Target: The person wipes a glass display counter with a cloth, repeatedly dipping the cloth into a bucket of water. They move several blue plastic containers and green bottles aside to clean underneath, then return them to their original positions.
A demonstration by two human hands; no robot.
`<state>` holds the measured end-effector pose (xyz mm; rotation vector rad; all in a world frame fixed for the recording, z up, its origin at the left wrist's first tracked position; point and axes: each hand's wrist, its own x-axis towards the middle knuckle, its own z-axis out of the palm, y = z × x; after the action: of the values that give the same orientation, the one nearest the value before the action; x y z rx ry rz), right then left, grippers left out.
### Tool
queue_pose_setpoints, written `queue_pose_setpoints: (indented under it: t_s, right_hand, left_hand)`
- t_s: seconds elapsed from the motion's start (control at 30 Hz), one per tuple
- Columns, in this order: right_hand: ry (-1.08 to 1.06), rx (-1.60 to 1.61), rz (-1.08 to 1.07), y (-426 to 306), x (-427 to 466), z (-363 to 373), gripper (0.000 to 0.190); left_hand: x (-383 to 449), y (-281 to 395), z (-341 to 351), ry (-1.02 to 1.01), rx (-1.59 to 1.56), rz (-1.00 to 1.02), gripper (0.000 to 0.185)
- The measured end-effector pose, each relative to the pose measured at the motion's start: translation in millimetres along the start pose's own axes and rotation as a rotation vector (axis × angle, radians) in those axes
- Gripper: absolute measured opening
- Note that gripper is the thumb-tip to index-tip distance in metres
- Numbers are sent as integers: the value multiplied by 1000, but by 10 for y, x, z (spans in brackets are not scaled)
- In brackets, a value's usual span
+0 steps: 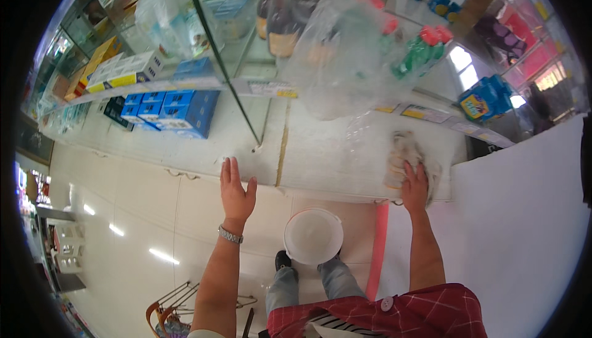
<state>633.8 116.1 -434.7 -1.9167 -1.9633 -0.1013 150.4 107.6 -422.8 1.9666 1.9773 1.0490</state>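
My right hand (415, 186) lies on a crumpled pale cloth (403, 153) near the right end of the white shelf board (323, 167); whether its fingers grip the cloth or only press on it is hard to tell. My left hand (237, 193), with a metal watch on the wrist, is spread and holds nothing, its fingertips over the board's front edge. Between my arms a round white bucket (313, 236) with pale, cloudy contents is in front of my feet.
Behind the board hang clear plastic bags (333, 60) by dark bottles. A glass divider (222, 60) rises from the board. Blue boxes (185, 111) stand left, blue containers (483, 97) right. A white panel (518, 227) borders the right; a wire rack or cart (178, 298) is lower left.
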Motion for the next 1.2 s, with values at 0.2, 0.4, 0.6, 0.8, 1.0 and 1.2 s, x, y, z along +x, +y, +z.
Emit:
queue_pose_setpoints:
  t_s: [0.2,0.4,0.6,0.8,1.0,1.2]
  right_hand:
    - [211,-314,163,207,-45,375,54]
    - [8,357,-311,-1922,141,604,35]
    - [-45,395,-339,-1234,110,475,35]
    - [146,99,15,542,168,85,43]
    - [244,-185,283,1043,471,86,45]
    - [124,171,100,-253,481,281,39]
  left_hand:
    - [41,264,370,-278,187,-31,72]
    - [136,821,349,-281,204,76,66]
    - [162,1235,723,-392,140,165,63]
    - [201,952,947,-259,269,86,69]
    - [359,770,1177,-117,355,117,68]
    - [276,734,1343,-84,535,107,68]
